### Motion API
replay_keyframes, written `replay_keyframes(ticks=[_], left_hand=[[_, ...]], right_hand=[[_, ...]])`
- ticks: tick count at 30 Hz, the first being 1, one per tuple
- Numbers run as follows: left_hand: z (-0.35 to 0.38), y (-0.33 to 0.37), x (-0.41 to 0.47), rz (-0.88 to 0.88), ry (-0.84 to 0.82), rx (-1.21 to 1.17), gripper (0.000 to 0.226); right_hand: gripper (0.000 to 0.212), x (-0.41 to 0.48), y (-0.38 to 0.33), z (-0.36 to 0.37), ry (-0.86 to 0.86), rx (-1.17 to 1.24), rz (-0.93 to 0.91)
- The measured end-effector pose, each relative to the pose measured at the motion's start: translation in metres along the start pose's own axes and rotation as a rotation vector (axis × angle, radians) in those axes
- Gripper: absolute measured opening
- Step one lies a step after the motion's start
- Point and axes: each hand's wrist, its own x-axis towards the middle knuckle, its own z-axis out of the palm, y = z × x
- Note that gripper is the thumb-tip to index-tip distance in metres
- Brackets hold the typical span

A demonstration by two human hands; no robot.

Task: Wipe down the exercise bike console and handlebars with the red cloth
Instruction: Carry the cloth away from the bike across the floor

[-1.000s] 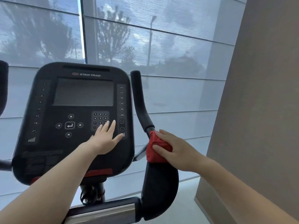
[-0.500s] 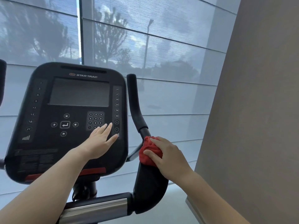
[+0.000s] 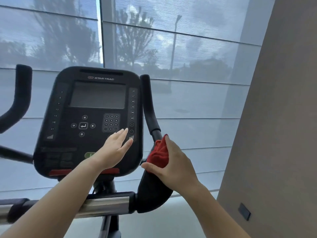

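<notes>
The black bike console (image 3: 89, 117) with a grey screen and keypad fills the middle of the head view. My left hand (image 3: 114, 148) lies flat with straight fingers against the console's lower right face. My right hand (image 3: 175, 162) grips the red cloth (image 3: 158, 154), bunched around the right handlebar (image 3: 150, 107) just below its black foam grip. The thumb curls under the cloth above the handlebar's wide black elbow pad (image 3: 152, 194). The left handlebar (image 3: 18, 97) rises at the left edge.
A chrome crossbar (image 3: 106, 204) runs under the console. Behind the bike are windows with grey roller shades (image 3: 188, 66). A beige wall (image 3: 277, 134) with a small dark socket plate (image 3: 244, 213) stands close on the right.
My right hand turned on the handlebar, its thumb now underneath the red cloth. The view shifted right and down relative to the bike, bringing the left handlebar into sight. My left hand stayed on the console.
</notes>
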Motion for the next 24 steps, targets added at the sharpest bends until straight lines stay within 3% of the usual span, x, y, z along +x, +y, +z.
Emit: replay_keyframes(ticks=[4, 9, 12, 16, 19, 24], left_hand=[[0.004, 0.010, -0.017, -0.003, 0.031, 0.000, 0.061], [0.000, 0.051, -0.043, 0.032, 0.102, -0.059, 0.070], [0.003, 0.093, -0.061, 0.120, 0.138, -0.021, 0.079], [0.049, 0.161, -0.094, 0.327, 0.107, 0.051, 0.078], [0.131, 0.207, -0.136, 0.392, -0.074, -0.007, 0.079], [0.308, 0.274, -0.245, 0.459, -0.631, 0.043, 0.079]], right_hand=[[0.078, -0.003, 0.007, -0.008, -0.043, 0.002, -0.080], [0.033, -0.041, 0.027, -0.030, -0.080, 0.275, -0.052], [0.013, -0.091, 0.058, -0.042, -0.149, 0.527, 0.101], [0.015, -0.185, 0.128, -0.068, -0.125, 0.620, 0.379], [0.016, -0.282, 0.178, -0.095, -0.058, 0.437, 0.529], [0.042, -0.453, 0.216, -0.143, 0.043, 0.135, 0.819]])
